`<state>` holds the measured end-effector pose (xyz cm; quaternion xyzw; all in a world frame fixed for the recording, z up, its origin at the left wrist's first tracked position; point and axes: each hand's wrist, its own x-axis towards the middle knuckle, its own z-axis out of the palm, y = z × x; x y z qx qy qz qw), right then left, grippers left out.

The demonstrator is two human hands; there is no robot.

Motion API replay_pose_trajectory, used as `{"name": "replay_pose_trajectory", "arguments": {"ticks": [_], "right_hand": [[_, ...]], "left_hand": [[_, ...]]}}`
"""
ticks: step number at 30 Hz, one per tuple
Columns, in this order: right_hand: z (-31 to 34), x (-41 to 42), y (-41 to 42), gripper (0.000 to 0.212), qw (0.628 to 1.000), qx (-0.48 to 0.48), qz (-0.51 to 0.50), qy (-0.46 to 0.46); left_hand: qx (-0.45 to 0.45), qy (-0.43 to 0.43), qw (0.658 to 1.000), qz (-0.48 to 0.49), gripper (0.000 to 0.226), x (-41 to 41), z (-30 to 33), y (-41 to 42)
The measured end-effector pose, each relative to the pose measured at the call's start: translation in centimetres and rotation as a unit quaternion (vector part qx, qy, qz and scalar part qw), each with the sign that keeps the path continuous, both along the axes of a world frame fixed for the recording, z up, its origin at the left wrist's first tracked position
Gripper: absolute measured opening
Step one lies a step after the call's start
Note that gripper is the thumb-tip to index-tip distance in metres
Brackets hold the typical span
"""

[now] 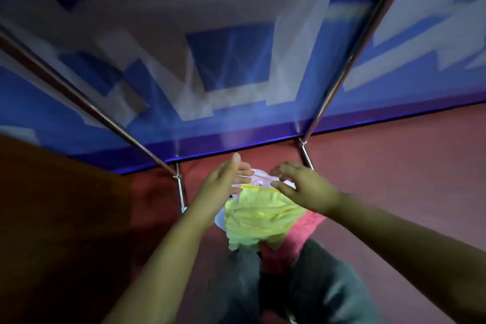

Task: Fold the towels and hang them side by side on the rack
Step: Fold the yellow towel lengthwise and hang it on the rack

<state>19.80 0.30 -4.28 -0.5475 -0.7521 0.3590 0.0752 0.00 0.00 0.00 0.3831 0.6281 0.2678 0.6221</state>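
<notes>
The left hand (226,181) holds its fingers straight and spread, gripping nothing; the right hand (302,184) has its fingers loosely bent, also gripping nothing; both hover over the far edge of a white patterned towel (259,180); nearer the person lies a crumpled yellow towel (257,221), with a pink towel (299,234) under it on the red floor (381,166); the metal rack (342,73) poles rise on either side.

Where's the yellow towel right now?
In the head view, the yellow towel lies crumpled on the red floor, low centre, between the rack's two metal legs, just below both hands, with a pink towel at its right.
</notes>
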Motion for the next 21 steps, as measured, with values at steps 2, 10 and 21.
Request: {"name": "replay_pose_trajectory", "arguments": {"ticks": [2, 10, 21], "right_hand": [[-6.8, 0.0, -0.7, 0.029, 0.999, -0.043, -0.01, -0.026], [-26.6, 0.7, -4.4, 0.043, 0.968, -0.198, -0.038, -0.147], [-39.5, -2.5, -6.3, 0.048, 0.945, -0.274, -0.079, -0.164]], "left_hand": [[-0.016, 0.007, 1.0, 0.006, 0.027, 0.4, -5.8, -0.7], [-0.091, 0.048, 0.995, 0.018, 0.019, -0.3, -22.1, -5.0], [-0.175, 0.042, 0.984, 0.016, 0.019, 2.0, -30.1, -5.4]]}}
